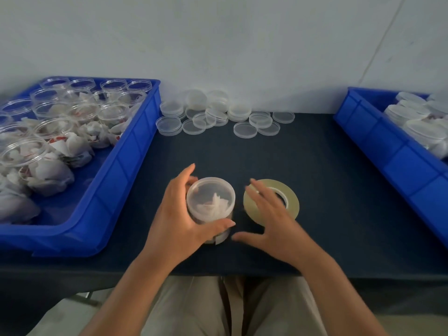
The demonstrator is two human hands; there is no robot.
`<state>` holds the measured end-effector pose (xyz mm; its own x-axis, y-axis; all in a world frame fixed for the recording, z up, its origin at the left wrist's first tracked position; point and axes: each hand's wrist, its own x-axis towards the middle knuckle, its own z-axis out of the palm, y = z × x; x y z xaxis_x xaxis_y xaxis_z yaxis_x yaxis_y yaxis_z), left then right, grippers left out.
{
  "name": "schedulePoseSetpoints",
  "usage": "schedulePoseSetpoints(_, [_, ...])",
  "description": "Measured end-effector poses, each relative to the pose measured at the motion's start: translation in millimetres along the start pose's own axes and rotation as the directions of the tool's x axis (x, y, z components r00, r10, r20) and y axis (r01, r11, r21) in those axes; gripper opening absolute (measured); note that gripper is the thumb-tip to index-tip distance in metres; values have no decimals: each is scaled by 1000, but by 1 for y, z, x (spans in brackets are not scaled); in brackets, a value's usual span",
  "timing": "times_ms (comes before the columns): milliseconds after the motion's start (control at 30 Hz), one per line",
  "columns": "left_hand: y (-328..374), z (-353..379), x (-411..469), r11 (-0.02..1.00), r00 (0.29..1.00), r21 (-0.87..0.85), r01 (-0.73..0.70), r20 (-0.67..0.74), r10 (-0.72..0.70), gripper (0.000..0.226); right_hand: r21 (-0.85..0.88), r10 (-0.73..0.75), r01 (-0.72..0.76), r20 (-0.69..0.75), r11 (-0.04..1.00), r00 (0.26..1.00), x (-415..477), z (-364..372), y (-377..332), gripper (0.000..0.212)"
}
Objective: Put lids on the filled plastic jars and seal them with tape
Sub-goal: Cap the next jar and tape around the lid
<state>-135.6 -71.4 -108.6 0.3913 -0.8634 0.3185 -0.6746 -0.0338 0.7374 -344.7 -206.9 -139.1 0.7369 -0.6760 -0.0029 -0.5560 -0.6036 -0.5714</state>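
1. Head view: the left hand (179,214) is wrapped round a jar (210,207) and holds it. Its thumb is on the near side and its fingers curl round the far side.
2. The jar stands up straight on the dark table (327,185), close to the person. It has a lid (210,190) on top and white paper inside. I see no tape round the lid, so I think the sealing step comes next.
3. The right hand (269,221) is open wide with fingers spread, and it holds nothing. Its fingers lie over the left part of the roll of tape (289,197). The hand is blurry, so I cannot tell if it touches the roll.
4. The roll of tape lies flat with its hole facing up, just to the right of the jar. The right hand is much nearer to it than the left hand, so the right hand looks best placed to pick it up.
5. On the far left is a blue bin (135,151). In it are open jars (53,128) with white packets (48,175), some in the jars and some loose.
6. At the back of the table lies a pile of loose lids (218,115).
7. On the right is a second blue bin (378,139) that holds closed jars (421,127).
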Motion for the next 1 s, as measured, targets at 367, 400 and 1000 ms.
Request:
schedulePoseSetpoints(367, [-6, 14, 12, 997, 993, -47, 53, -106, -58, 114, -188, 34, -93, -291, 978, 956, -24, -27, -1, 42])
schedulePoseSetpoints(400, [0, 15, 6, 1000, 979, -26, -5, -205, 0, 102, -93, 56, -89, -317, 992, 947, -29, -27, -8, 41])
schedulePoseSetpoints(1000, [79, 14, -21, 951, 965, -234, -200, -216, 149, 11, 262, -64, 167, -361, 951, 931, -75, -15, -57, 28])
